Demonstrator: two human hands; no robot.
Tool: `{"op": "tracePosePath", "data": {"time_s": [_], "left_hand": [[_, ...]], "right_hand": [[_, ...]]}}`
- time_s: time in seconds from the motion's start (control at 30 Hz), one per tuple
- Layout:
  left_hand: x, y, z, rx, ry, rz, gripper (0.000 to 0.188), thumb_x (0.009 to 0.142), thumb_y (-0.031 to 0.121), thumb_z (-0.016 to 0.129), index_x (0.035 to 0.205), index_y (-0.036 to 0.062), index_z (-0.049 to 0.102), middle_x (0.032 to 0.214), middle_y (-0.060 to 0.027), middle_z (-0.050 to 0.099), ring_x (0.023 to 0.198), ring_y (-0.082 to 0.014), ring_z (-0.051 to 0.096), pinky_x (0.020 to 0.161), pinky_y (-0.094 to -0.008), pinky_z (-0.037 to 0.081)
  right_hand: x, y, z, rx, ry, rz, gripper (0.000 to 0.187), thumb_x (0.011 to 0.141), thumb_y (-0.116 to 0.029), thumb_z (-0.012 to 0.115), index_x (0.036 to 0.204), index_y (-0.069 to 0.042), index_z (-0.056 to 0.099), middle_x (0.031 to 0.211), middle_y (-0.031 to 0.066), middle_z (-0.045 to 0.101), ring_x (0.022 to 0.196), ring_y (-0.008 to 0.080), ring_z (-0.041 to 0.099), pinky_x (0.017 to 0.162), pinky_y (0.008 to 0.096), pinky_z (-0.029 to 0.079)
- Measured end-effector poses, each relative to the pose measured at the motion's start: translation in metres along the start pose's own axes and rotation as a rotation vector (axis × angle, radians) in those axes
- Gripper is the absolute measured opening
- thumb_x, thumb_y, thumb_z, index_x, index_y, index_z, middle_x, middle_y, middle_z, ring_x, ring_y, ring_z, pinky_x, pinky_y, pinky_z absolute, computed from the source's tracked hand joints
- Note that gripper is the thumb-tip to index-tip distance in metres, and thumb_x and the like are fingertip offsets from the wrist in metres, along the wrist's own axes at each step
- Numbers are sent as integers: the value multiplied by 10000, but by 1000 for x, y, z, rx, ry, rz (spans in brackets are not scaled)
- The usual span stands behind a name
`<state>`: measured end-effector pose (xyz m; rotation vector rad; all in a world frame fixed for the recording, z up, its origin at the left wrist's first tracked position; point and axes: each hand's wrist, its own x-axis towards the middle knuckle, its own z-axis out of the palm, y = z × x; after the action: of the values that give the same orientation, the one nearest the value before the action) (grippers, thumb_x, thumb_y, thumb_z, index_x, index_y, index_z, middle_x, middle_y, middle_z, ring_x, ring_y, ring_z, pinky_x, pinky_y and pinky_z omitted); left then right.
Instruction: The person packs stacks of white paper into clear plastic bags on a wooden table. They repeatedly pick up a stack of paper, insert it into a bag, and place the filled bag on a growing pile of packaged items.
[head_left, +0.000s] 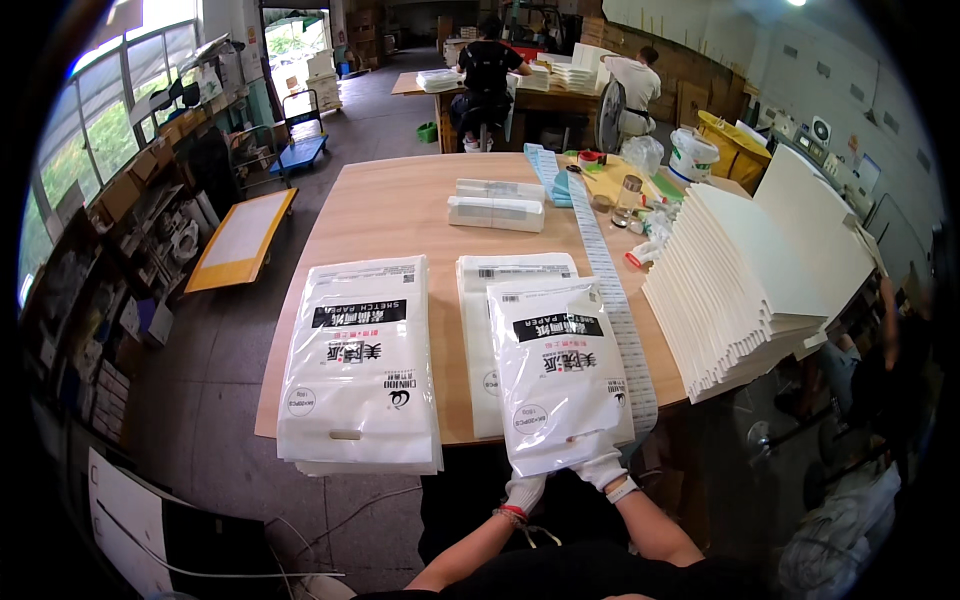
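Note:
A white plastic-wrapped paper pack [560, 375] with black printing lies slightly askew over another stack of packs [478, 345], its near end reaching past the table edge. My left hand [525, 490], in a white glove, grips the pack's near edge, with its fingers hidden behind the plastic. At the near right corner my gloved right hand [597, 462] is closed on the same pack, its fingers partly hidden. To the left rests a taller stack of similar packs [365, 375], with a handle slot in the top one.
Folded plastic bags [497, 213] lie farther back on the wooden table [390, 215]. A long strip of printed labels [600, 250] runs along the right. Beyond it stands a tall pile of white boards [725, 290]. Two people work at a far table [550, 100].

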<state>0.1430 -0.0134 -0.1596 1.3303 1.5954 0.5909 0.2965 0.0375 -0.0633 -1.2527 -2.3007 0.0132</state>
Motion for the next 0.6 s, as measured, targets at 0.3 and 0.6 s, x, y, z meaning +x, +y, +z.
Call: {"op": "tracePosePath", "data": {"time_s": [0.3, 0.6], "left_hand": [[-21, 9, -26, -208, 204, 7, 447, 801, 284, 603, 1165, 50, 490, 1016, -130, 591, 851, -343, 604, 712, -391, 489], [-34, 44, -72, 46, 680, 483, 192, 709, 33, 620, 889, 12, 556, 886, -152, 521, 835, -296, 525, 735, -366, 437]], "right_hand": [[21, 12, 8, 66, -310, 283, 422, 802, -349, 521, 1133, -91, 567, 1137, 154, 564, 1068, 345, 506, 951, 419, 368], [-39, 39, 42, 94, -639, 856, 506, 788, -383, 515, 1191, -78, 519, 1254, 176, 472, 1203, 347, 392, 1015, 420, 291]]}}
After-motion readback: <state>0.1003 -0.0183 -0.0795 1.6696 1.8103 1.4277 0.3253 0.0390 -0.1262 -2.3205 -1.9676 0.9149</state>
